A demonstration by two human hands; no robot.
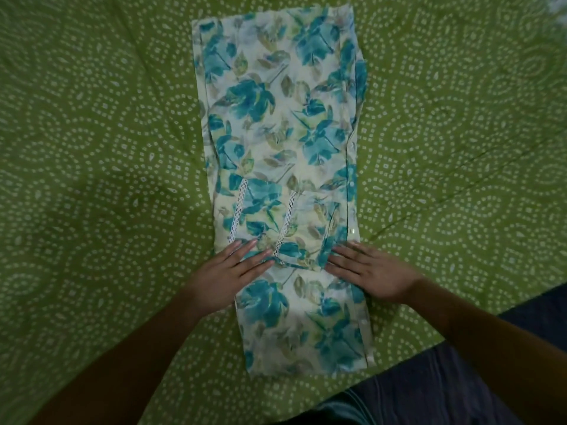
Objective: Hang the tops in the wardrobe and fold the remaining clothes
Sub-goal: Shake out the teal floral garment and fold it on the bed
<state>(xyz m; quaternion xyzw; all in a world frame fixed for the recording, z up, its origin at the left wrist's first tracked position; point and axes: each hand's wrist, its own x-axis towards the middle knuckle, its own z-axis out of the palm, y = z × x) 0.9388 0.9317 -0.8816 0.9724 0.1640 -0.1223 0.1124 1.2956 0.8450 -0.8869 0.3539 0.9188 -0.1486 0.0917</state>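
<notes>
A green dotted bedsheet [101,142] fills the view, with bare cloth open on the left, right and far sides. On it lies a floral garment [276,124], folded into a long narrow strip running away from the person, its near end close to the bed's edge. Two white lace strips [237,210] cross a folded-in part. The left hand [228,276] and the right hand [371,274] press flat on it, fingers spread, gripping nothing.
</notes>
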